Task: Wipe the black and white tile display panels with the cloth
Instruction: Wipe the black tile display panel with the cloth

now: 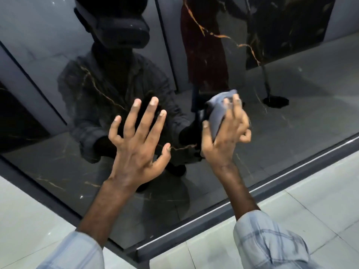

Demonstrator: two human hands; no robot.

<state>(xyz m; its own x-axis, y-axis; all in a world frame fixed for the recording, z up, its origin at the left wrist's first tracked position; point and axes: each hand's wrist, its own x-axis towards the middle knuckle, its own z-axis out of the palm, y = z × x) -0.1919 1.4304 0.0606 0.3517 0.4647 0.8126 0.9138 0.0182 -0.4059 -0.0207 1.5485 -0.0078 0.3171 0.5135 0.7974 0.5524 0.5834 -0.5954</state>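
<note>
Against the lower middle of a glossy black tile display panel with thin gold veins (pixel 291 123), the fingers (pixel 236 101) of the right hand (pixel 225 133) are curled round a bunched grey-blue cloth (pixel 218 111), with the thumb closed on its near side. The cloth is held at the panel's face; whether it is pressed onto the glaze cannot be told. To its left along the panel, the fingers (pixel 153 105) of the left hand (pixel 136 144) are spread straight and hold nothing; their tips lie at or just off the surface.

The cloth is judged light, soft and limp, so it is best gathered in the palm as a wad, as is done here, with a flat pad left free to meet the tile. The wad is longer than it is wide: its long axis runs up along the fingers, and its loose end points toward the panel's upper part. The panel is judged rigid, heavy, slick and easily smeared, so it would be steadied by a flat palm, not gripped. The panel's bottom edge is seen slanting from lower left to upper right, bounded by a dark metal frame rail (pixel 213 218). Pale checked shirt sleeves (pixel 268 241) are seen below that rail.
</note>
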